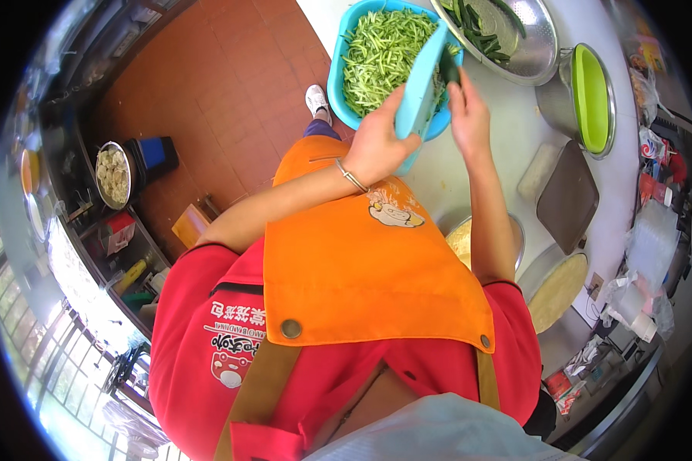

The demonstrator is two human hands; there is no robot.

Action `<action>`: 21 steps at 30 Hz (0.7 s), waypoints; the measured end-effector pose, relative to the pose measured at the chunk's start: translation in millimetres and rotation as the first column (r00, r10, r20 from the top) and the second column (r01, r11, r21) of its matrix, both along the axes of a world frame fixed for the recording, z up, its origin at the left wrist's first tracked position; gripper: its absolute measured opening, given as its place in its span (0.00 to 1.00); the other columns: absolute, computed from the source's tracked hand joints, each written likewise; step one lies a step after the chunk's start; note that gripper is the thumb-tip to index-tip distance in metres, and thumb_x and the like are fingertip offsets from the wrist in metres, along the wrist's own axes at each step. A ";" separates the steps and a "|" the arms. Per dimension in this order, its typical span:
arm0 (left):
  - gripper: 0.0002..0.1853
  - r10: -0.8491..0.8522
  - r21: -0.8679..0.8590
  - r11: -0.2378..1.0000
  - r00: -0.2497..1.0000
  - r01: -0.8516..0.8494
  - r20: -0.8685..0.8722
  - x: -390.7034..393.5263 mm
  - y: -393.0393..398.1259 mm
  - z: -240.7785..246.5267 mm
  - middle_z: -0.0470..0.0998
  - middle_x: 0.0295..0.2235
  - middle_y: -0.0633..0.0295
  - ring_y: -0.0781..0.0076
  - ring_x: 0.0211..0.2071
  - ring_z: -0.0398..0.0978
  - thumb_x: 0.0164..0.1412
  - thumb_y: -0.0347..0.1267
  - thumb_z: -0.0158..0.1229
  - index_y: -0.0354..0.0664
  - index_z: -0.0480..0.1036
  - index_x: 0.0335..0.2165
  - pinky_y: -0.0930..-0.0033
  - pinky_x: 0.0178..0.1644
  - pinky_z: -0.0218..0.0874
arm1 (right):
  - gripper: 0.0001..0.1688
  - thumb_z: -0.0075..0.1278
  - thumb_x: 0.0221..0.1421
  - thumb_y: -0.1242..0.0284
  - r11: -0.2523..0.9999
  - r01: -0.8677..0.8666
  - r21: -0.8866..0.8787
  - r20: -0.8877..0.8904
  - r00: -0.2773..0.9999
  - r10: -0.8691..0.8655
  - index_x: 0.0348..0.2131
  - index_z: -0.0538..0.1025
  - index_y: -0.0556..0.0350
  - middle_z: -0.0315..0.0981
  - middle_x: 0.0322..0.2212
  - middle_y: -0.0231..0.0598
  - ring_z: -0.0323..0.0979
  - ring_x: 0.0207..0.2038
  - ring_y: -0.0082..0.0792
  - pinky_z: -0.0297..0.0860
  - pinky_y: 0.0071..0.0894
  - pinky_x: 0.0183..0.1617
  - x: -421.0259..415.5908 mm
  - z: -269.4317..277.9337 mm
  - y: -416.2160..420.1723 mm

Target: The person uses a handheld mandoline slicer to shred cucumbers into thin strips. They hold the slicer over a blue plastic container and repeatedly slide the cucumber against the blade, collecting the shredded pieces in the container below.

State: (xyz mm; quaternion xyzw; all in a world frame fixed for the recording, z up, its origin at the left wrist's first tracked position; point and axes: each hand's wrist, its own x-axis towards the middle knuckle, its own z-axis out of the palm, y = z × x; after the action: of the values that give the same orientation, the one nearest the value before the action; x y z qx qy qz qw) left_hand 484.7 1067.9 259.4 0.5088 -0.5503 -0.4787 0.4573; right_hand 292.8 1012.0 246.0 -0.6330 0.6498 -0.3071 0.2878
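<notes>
My left hand (383,138) grips the lower end of a light-blue plastic grater (424,80), which slants over a blue plastic tub (335,86). Between the fingers of my right hand (470,118) is a dark green cucumber piece (449,68), held against the grater's right-hand face. The grater hides part of that contact. Pale green cucumber shreds (383,57) are heaped in the tub. Just right of it, a perforated steel colander (539,43) holds several dark green cucumber pieces (477,34).
On the white table (467,167) stand a steel pot with a lime-green insert (591,98), a dark brown rectangular lid or tray (568,199) and a wide pan of pale yellow contents (556,294). A bowl (519,239) sits under my right forearm. Left, a bowl of pale pieces (113,176) stands above the tiled floor (230,86).
</notes>
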 end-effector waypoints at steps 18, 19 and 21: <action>0.39 -0.018 0.050 0.999 1.000 0.019 -0.023 -1.5 1.4 4.0 0.79 0.40 0.44 0.53 0.38 0.80 0.47 0.28 0.61 0.31 0.62 0.60 0.62 0.45 0.71 | 0.30 0.47 0.67 0.62 0.998 -0.064 -0.011 -0.140 0.988 0.062 0.62 0.66 0.54 0.79 0.33 0.59 0.78 0.36 0.55 0.73 0.43 0.40 -1.2 -4.7 -20.1; 0.39 -0.032 0.048 0.998 0.999 0.034 -0.034 -1.6 0.4 4.4 0.79 0.40 0.43 0.53 0.39 0.79 0.47 0.28 0.61 0.31 0.61 0.60 0.62 0.46 0.71 | 0.30 0.47 0.67 0.62 1.000 -0.024 -0.011 -0.147 0.989 0.022 0.63 0.66 0.53 0.79 0.33 0.58 0.79 0.36 0.54 0.73 0.43 0.40 -2.4 -4.5 -33.5; 0.40 -0.063 0.042 0.997 0.996 0.065 -0.058 -0.1 -2.8 5.7 0.79 0.41 0.43 0.53 0.41 0.79 0.47 0.28 0.61 0.31 0.61 0.60 0.62 0.47 0.70 | 0.30 0.46 0.68 0.65 0.996 0.018 0.082 0.129 0.991 -0.028 0.65 0.64 0.53 0.73 0.26 0.42 0.69 0.26 0.32 0.69 0.33 0.32 -8.5 -3.8 -33.9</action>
State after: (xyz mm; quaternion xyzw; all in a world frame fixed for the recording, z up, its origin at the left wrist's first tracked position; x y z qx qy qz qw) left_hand 484.6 1065.0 265.1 0.4872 -0.5425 -0.5192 0.4457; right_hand 284.3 978.1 242.2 -0.5920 0.6488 -0.3244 0.3511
